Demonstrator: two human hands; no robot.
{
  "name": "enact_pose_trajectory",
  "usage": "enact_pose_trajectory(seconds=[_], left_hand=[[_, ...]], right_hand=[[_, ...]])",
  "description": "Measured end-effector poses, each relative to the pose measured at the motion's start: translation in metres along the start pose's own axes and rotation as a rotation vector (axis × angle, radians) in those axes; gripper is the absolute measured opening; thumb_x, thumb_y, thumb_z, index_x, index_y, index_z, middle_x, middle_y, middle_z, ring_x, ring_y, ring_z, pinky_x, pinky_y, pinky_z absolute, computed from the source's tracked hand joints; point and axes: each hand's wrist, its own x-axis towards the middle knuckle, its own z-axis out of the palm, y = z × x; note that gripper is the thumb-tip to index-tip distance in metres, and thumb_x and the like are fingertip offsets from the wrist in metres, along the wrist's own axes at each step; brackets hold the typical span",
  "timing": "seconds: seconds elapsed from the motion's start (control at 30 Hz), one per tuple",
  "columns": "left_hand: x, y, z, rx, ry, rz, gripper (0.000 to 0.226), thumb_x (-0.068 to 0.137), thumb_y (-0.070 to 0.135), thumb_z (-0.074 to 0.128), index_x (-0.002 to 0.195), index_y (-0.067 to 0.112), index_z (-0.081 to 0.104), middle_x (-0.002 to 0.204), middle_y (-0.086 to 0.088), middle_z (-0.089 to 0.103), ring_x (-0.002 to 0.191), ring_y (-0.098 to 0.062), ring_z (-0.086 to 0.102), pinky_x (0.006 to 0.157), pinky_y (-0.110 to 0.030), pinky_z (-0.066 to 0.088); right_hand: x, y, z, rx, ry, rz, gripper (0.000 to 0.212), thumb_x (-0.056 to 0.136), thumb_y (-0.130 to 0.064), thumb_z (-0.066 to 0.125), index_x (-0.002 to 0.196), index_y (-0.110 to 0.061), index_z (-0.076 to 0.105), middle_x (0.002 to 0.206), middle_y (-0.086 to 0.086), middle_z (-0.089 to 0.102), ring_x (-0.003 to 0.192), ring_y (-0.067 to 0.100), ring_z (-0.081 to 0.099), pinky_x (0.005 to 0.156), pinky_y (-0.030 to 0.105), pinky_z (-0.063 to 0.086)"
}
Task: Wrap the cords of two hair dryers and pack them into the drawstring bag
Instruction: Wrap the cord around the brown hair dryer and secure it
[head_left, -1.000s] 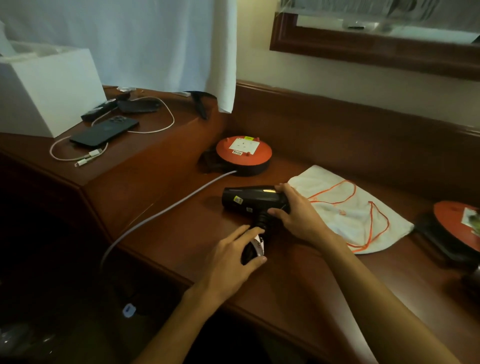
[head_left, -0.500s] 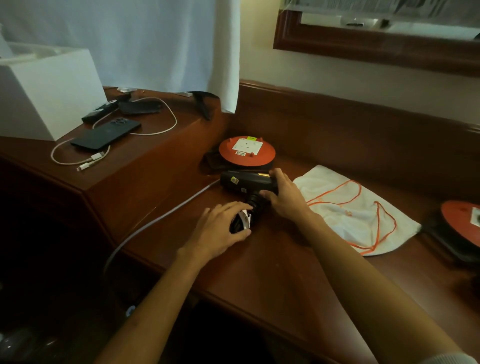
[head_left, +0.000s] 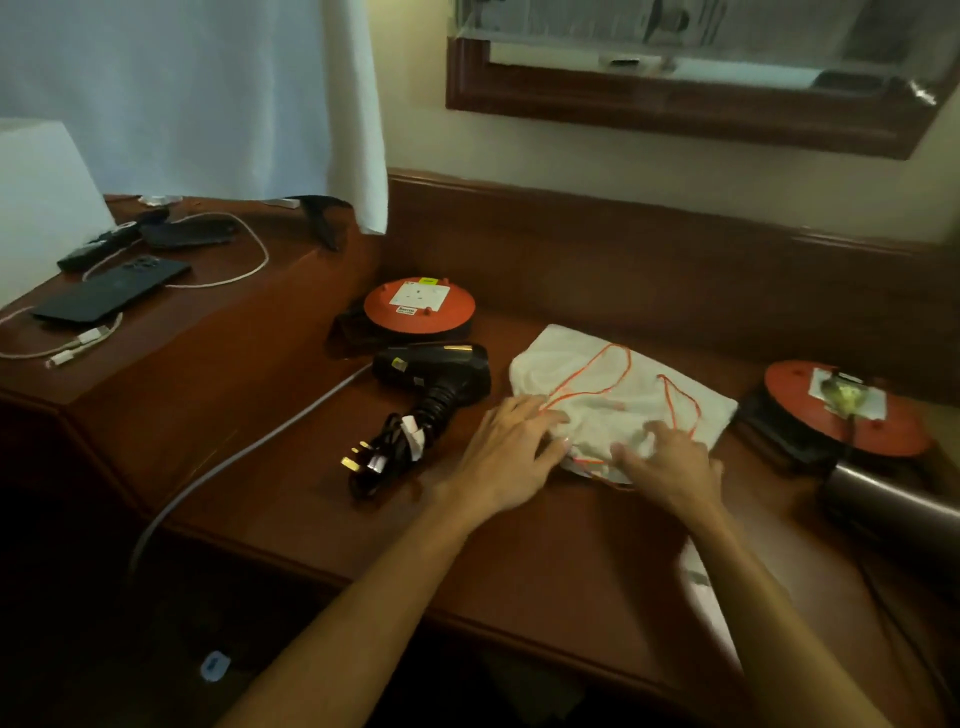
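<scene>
The fingers (head_left: 550, 415) of the left hand (head_left: 506, 457) lie spread and flat on the near left edge of the white drawstring bag (head_left: 623, 395), touching the cloth without gripping it. The right hand (head_left: 670, 462) rests on the bag's near edge with fingers bent, bunching the fabric and orange cord (head_left: 675, 405); whether they pinch it I cannot tell. The bag lies flat on a dark wooden table (head_left: 519, 545) with a raised back panel, under a framed mirror (head_left: 701, 93). Just left of the left hand lies the black hair dryer (head_left: 436, 369), untouched, its cord (head_left: 400, 447) bundled by the handle. Behind it sits an orange cable reel (head_left: 420, 306); another reel (head_left: 841, 410) stands right of the bag.
</scene>
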Motion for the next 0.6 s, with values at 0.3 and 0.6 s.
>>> enact_pose_trajectory(seconds=[0.3, 0.6], left_hand=[[0.056, -0.007, 0.055, 0.142, -0.161, -0.262, 0.059, 0.099, 0.065, 0.031, 0.145, 0.033, 0.049, 0.158, 0.001, 0.039, 0.148, -0.019, 0.030, 0.123, -0.045, 0.017], [0.090, 0.014, 0.042, 0.075, -0.065, -0.335, 0.049, 0.090, 0.050, 0.064, 0.134, 0.030, 0.061, 0.146, -0.006, 0.050, 0.134, -0.030, 0.045, 0.108, -0.043, 0.041]], right_hand=[[0.043, 0.045, -0.005, -0.068, -0.203, -0.197, 0.058, 0.098, -0.060, 0.043, 0.152, -0.039, 0.036, 0.167, -0.005, 0.020, 0.156, 0.017, 0.007, 0.121, 0.056, 0.003], [0.077, 0.048, -0.021, 0.394, -0.218, -0.190, 0.050, 0.094, -0.048, 0.061, 0.142, -0.037, 0.053, 0.158, -0.001, 0.040, 0.155, 0.021, 0.014, 0.122, 0.058, 0.010]])
